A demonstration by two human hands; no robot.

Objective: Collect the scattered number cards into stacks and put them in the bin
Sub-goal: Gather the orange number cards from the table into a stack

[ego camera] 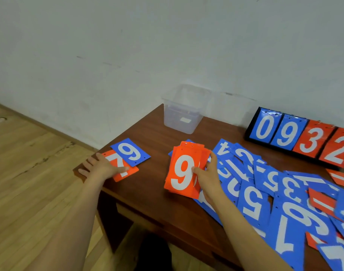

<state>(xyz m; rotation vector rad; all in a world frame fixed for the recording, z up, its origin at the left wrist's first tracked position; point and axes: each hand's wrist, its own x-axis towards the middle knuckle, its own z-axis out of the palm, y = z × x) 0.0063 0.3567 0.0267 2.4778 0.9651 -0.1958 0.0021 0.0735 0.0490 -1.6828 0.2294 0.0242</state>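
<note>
My right hand (207,176) grips a stack of orange number cards (184,171) with a white 9 on top, thumb on its face, held over the table's middle. My left hand (102,166) lies flat, fingers straight, on an orange card (121,170) at the table's left corner. A blue 6 card (130,152) overlaps that orange card. Several blue and orange cards (280,194) lie scattered across the right of the table. The clear plastic bin (184,109) stands at the far edge by the wall.
A black scoreboard stand (300,134) showing 0 9 3 2 sits at the back right. The brown wooden table (153,192) has its left corner and front edge near my arms. A wooden floor lies to the left, a white wall behind.
</note>
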